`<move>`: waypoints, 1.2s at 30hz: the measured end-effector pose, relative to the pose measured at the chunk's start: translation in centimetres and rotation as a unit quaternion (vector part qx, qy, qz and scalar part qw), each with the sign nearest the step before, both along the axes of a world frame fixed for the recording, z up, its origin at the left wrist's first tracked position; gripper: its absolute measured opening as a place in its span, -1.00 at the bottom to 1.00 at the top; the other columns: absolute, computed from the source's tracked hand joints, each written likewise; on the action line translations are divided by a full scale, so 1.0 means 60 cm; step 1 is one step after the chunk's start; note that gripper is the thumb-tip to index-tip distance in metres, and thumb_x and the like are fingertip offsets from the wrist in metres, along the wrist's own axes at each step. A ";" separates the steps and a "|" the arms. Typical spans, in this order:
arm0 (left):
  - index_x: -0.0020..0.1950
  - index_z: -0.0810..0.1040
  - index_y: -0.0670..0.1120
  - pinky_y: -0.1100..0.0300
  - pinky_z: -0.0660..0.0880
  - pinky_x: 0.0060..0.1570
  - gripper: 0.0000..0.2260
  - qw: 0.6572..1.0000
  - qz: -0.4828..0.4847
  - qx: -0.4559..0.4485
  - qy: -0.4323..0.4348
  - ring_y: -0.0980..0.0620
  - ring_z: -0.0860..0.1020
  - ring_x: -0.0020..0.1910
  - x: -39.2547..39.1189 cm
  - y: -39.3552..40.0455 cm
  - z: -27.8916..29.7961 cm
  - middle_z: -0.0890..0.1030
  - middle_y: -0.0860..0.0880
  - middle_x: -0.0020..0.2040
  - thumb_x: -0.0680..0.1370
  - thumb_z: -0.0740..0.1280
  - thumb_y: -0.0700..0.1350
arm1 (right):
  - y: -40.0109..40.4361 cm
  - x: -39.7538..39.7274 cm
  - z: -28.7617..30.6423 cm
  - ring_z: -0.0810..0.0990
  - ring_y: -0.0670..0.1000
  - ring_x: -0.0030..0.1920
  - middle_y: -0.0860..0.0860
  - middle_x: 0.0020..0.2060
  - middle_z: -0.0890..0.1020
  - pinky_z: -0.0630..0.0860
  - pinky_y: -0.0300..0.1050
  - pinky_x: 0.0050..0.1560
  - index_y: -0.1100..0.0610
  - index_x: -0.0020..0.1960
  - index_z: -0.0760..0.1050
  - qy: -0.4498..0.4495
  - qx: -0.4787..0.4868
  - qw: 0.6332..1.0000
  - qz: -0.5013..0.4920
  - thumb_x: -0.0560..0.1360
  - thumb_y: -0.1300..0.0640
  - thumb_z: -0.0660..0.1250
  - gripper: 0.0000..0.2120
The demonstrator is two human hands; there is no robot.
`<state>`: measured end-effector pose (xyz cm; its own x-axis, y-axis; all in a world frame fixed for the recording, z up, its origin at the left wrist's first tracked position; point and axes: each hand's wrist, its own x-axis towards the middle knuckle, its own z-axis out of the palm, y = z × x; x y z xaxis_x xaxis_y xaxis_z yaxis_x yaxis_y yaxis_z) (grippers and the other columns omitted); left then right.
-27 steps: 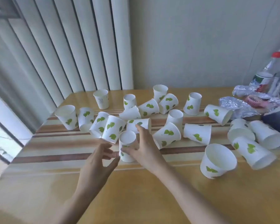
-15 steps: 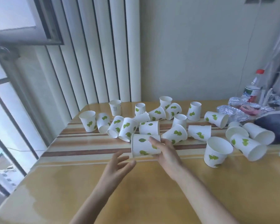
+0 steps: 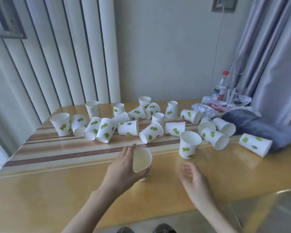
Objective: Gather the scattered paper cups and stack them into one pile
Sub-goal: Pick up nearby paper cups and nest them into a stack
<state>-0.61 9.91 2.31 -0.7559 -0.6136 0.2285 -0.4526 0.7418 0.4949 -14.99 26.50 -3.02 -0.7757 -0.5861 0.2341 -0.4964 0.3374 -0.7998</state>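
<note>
My left hand (image 3: 123, 169) grips a white paper cup with green leaves (image 3: 142, 159), mouth up, standing on the yellow table (image 3: 57, 190) near me. My right hand (image 3: 194, 180) hovers to the right of that cup, blurred, fingers loosely spread and holding nothing. An upright cup (image 3: 189, 145) stands just beyond my right hand. Several more leaf-print cups lie scattered across the table's middle, some upright like the one at far left (image 3: 60, 124), most tipped on their sides such as one (image 3: 151, 134) and one at the right (image 3: 254, 144).
Crumpled foil (image 3: 207, 108), a pink object and a red-capped bottle (image 3: 221, 89) sit at the back right. A dark blue cloth bundle (image 3: 257, 125) lies at the right edge. Vertical blinds and a window flank the left; a curtain hangs right.
The cup went from my right hand to my left and now stands mouth up nearer me. My right hand let go and pulled back to the right. The view tilted up.
</note>
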 end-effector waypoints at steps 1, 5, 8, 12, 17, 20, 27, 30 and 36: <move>0.48 0.06 0.05 0.10 0.44 0.03 -0.24 1.000 -0.002 -0.005 -0.012 0.02 0.41 0.29 -0.003 0.003 -0.002 0.30 0.13 0.40 0.40 0.31 0.25 | 0.006 -0.011 -0.001 0.59 0.00 -0.01 -0.01 -0.11 0.62 0.47 -0.12 0.12 0.05 0.02 0.44 0.019 -0.004 0.999 -0.032 0.45 0.27 0.35 -0.79; 0.52 -0.06 0.12 0.13 0.37 0.07 -0.10 0.999 -0.026 0.045 0.004 0.05 0.35 0.37 -0.003 -0.007 0.014 0.24 0.15 0.46 0.33 0.30 0.36 | 0.012 -0.052 0.005 0.55 0.11 0.09 0.09 0.03 0.55 0.46 -0.02 0.12 0.21 0.17 0.40 0.021 -0.036 0.993 -0.108 0.45 0.25 0.36 -0.68; 0.45 0.21 0.07 0.13 0.35 0.13 -0.26 0.991 -0.001 0.092 0.097 0.09 0.39 0.32 -0.023 -0.051 0.040 0.34 0.09 0.42 0.36 0.23 0.38 | -0.004 -0.083 0.018 0.39 0.10 0.30 0.14 0.28 0.36 0.36 -0.03 0.25 0.21 0.35 0.21 -0.026 -0.048 0.993 -0.108 0.40 0.15 0.43 -0.38; 0.30 0.39 -0.04 0.06 0.44 0.13 -0.52 0.998 -0.016 0.048 0.035 0.01 0.49 0.20 -0.112 -0.119 0.051 0.45 0.00 0.32 0.47 0.30 0.16 | -0.037 -0.110 0.030 0.23 0.01 0.42 0.04 0.43 0.20 0.25 -0.03 0.38 0.10 0.47 0.02 -0.055 -0.072 0.993 -0.069 0.35 0.12 0.49 -0.13; 0.39 0.31 -0.08 0.07 0.39 0.20 -0.46 0.994 -0.091 0.009 -0.054 -0.06 0.38 0.34 -0.241 -0.170 0.013 0.38 -0.08 0.39 0.48 0.35 0.06 | -0.060 -0.120 0.023 0.25 -0.05 0.38 -0.01 0.44 0.20 0.24 -0.18 0.29 0.07 0.49 -0.02 -0.035 -0.074 0.994 -0.068 0.37 0.15 0.47 -0.12; 0.38 0.25 -0.17 -0.01 0.36 0.23 -0.38 0.987 -0.089 -0.028 -0.127 -0.16 0.33 0.33 -0.295 -0.182 -0.010 0.37 -0.18 0.37 0.44 0.39 0.06 | -0.063 -0.125 0.021 0.27 0.02 0.40 0.04 0.45 0.23 0.27 -0.21 0.22 0.10 0.48 -0.01 -0.009 -0.050 0.996 -0.079 0.41 0.12 0.43 -0.18; 0.48 0.07 -0.10 -0.02 0.46 0.11 -0.22 0.986 -0.080 -0.019 -0.147 -0.16 0.45 0.23 -0.318 -0.162 0.002 0.43 -0.17 0.32 0.40 0.43 0.03 | -0.052 -0.136 0.031 0.32 0.03 0.35 0.05 0.40 0.30 0.26 -0.26 0.12 0.10 0.47 0.08 0.002 -0.015 0.997 -0.078 0.44 0.09 0.39 -0.28; 0.48 0.03 0.00 0.16 0.41 0.07 -0.22 0.992 -0.109 0.067 -0.004 -0.10 0.46 0.11 -0.262 -0.140 0.059 0.43 -0.16 0.22 0.40 0.43 -0.03 | -0.051 -0.139 0.041 0.34 0.00 0.31 0.02 0.34 0.36 0.27 -0.22 0.17 0.07 0.42 0.16 -0.011 -0.032 0.997 -0.062 0.42 0.09 0.41 -0.33; 0.31 0.23 0.18 0.08 0.54 0.05 -0.35 0.936 -0.173 0.255 0.167 -0.15 0.56 0.04 -0.084 -0.079 0.136 0.57 -0.22 0.11 0.35 0.49 -0.10 | -0.050 -0.124 0.083 0.39 0.01 0.25 -0.08 0.20 0.41 0.32 -0.18 0.16 0.07 0.37 0.24 0.012 -0.049 0.998 -0.025 0.41 0.11 0.43 -0.39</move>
<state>-5.63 5.17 10.49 -0.8684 -0.4384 0.2318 0.0151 0.4438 0.8960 -22.45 23.51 1.94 -0.7970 -0.5196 0.3079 -0.5003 0.2824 -0.8185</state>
